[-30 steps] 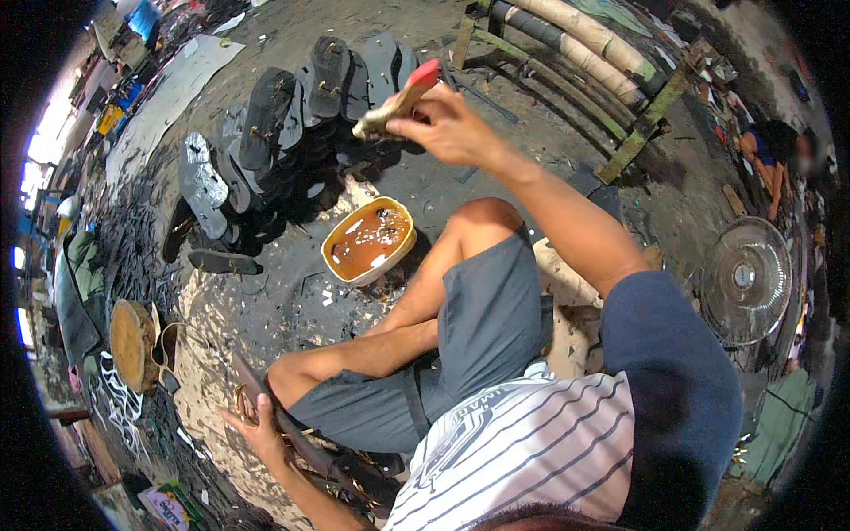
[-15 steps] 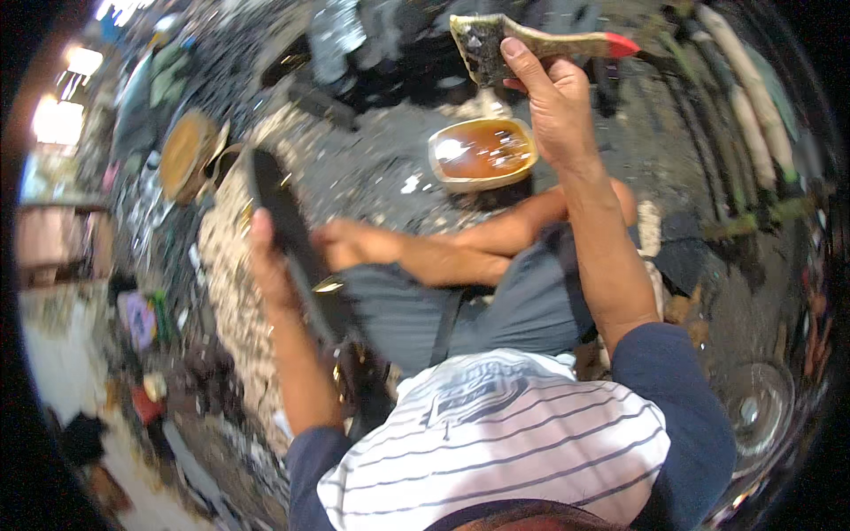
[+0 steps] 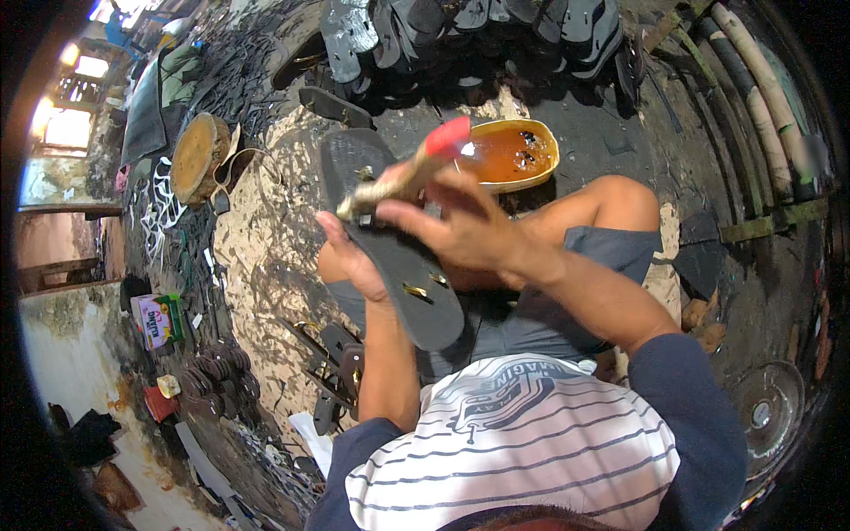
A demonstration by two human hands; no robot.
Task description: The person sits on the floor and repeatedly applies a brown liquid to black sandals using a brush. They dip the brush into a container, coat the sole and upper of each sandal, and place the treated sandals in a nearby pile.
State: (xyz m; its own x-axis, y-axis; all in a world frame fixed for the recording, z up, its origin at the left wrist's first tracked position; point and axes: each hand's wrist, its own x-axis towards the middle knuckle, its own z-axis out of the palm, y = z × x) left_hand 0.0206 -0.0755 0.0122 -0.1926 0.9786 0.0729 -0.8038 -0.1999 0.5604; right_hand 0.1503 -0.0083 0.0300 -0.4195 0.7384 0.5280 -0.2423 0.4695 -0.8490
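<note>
My left hand [image 3: 359, 270] holds a dark grey sandal sole [image 3: 416, 305] from below, its thumb along the edge. Gold-coloured metal bits stick out of the sole near its heel and farther up. Closed around a flat brush [image 3: 403, 184] with a red-tipped handle is my right hand [image 3: 478, 230]. The brush is over the upper part of the sole; its bristles are mostly hidden, so contact cannot be made out. Just beyond the right hand stands a yellowish tub [image 3: 555, 161] of amber liquid with dark specks in it.
Many dark soles [image 3: 496, 40] are heaped at the far side. A round wooden block [image 3: 193, 159] stands at the left, near a stack of brown soles [image 3: 212, 385]. Bamboo poles [image 3: 753, 97] lie at the right. My crossed legs are beneath the work.
My right hand has brought the brush down and left from beyond the tub to over the sole. The left hand has moved the sole right, in front of my body.
</note>
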